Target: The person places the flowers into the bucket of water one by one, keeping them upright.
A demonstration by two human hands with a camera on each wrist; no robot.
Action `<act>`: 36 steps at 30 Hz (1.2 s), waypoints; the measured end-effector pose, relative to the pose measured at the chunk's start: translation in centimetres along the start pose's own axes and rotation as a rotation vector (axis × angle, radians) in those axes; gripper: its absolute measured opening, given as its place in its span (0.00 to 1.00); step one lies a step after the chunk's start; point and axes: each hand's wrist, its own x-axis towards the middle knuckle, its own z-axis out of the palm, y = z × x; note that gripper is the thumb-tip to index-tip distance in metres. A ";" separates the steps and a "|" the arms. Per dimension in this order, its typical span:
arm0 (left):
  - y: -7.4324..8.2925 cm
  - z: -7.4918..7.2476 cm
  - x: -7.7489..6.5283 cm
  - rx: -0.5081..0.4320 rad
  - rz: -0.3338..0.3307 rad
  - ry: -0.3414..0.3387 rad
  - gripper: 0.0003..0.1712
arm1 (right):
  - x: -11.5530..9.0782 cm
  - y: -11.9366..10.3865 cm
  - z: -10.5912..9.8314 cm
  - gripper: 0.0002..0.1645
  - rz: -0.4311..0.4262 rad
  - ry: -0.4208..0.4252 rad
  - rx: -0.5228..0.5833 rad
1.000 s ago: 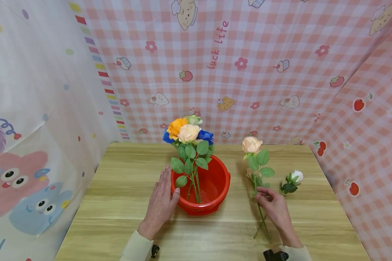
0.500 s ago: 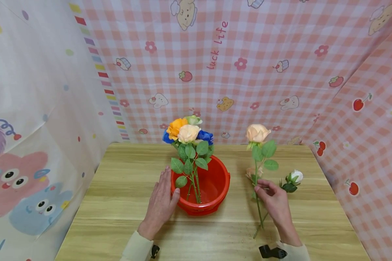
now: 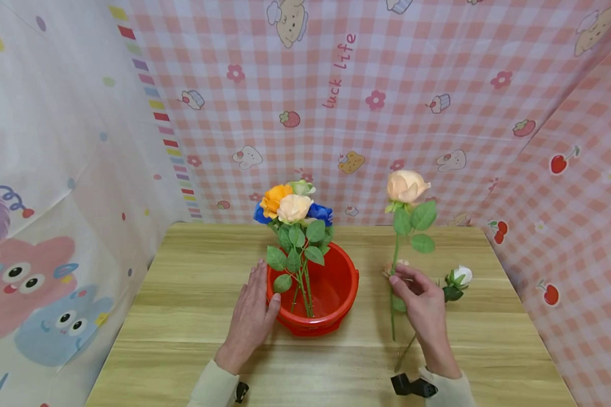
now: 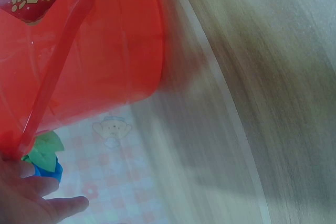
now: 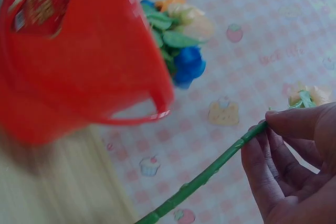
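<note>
My right hand (image 3: 422, 308) pinches the green stem (image 5: 205, 174) of a peach rose (image 3: 406, 186) between thumb and fingers. The rose stands upright above the table, its cut end pointing down. My left hand (image 3: 249, 316) rests with straight fingers along the left side of a red bucket (image 3: 353, 282). In the bucket lean several artificial flowers: an orange rose (image 3: 276, 199), a peach rose (image 3: 295, 208), a pale green one (image 3: 302, 187) and blue ones (image 3: 321, 213). Behind my right hand lies another peach flower (image 3: 388, 268), mostly hidden.
A short-stemmed white rose (image 3: 460, 276) lies right of my right hand. The lying flower's stem (image 3: 404, 353) reaches toward the table's front. Checked cloth (image 3: 366, 130) hangs behind the wooden table (image 3: 183, 316). The bucket has a red handle (image 4: 58, 61).
My right hand has lifted the peach rose off the table and carried it up and away from the front edge. The left hand and bucket have stayed put.
</note>
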 end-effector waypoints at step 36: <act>0.0 -0.1 0.0 -0.001 -0.018 -0.021 0.42 | 0.2 -7.2 6.0 0.17 -0.250 -0.051 0.165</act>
